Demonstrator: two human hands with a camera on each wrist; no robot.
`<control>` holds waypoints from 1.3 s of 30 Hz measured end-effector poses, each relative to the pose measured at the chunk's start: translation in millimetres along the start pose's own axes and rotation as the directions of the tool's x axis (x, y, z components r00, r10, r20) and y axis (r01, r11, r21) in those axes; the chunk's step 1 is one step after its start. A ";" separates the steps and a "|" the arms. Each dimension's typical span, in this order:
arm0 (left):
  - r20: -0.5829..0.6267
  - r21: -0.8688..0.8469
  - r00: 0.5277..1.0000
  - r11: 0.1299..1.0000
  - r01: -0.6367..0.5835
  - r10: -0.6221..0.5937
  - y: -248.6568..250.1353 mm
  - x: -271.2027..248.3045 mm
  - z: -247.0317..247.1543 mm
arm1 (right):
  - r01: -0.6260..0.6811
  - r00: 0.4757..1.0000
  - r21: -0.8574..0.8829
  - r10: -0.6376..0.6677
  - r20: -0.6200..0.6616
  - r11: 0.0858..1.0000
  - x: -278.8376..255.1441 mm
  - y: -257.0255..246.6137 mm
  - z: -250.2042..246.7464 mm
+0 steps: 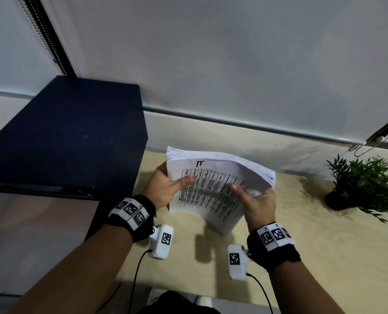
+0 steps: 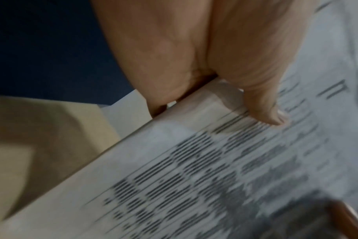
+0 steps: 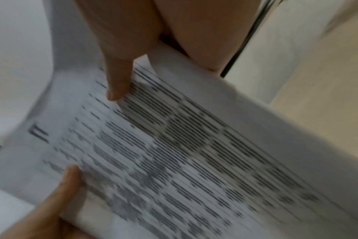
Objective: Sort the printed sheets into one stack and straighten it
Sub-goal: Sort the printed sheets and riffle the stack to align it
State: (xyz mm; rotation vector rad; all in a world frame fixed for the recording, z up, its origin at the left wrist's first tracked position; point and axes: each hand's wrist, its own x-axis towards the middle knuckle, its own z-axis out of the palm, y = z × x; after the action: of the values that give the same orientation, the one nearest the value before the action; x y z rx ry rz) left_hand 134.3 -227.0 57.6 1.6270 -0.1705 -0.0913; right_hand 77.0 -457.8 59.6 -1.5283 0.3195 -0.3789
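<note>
**Gathering the sheets, squaring not yet done**

Holding the stack of printed sheets (image 1: 213,189) up over the pale wooden table (image 1: 301,245), tilted, lower corner hanging near the tabletop or perhaps touching it; cannot tell which. Gripping the left edge with the left hand (image 1: 166,189), thumb (image 2: 274,116) pressing on the printed table of the top page, fingers hidden behind. Clamping the right edge with the right hand (image 1: 256,205), thumb (image 3: 117,87) lying on top, fingers curling underneath.

Looking largely sorted: no loose pages showing elsewhere on the table, so apparently all gathered into one bundle. Still needing straightening, judging by the far edge (image 1: 222,155) fanning out in uneven layers and the whole bundle bowing between the two grips.

Standing close on the left, a dark blue box (image 1: 64,137), leaving little room that side. Sitting well apart on the right, a small potted plant (image 1: 365,184). Offering open tabletop below and to the right for tapping the edges down and laying the stack flat.
</note>
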 end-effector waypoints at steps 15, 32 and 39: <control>-0.142 0.205 0.980 0.965 0.167 -0.140 -35.0 -1.2 8.6 | -0.152 0.988 -0.139 0.154 0.006 0.979 2.4 24.8 7.9; -0.058 0.721 0.743 0.487 0.493 -0.667 -124.9 -4.5 -4.4 | -0.541 0.800 -0.554 0.590 -0.108 0.633 -14.6 127.7 19.6; -0.085 0.154 0.616 0.600 0.785 -0.783 -136.1 -51.7 -31.7 | -0.784 0.621 -0.249 0.716 -0.319 0.569 -3.7 129.3 -0.5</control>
State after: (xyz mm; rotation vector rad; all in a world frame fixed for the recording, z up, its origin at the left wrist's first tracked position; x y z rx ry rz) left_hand 96.0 -179.5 -78.4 1.7738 0.5952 -0.7782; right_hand 78.6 -456.0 -69.7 -1.5554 1.2163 0.2609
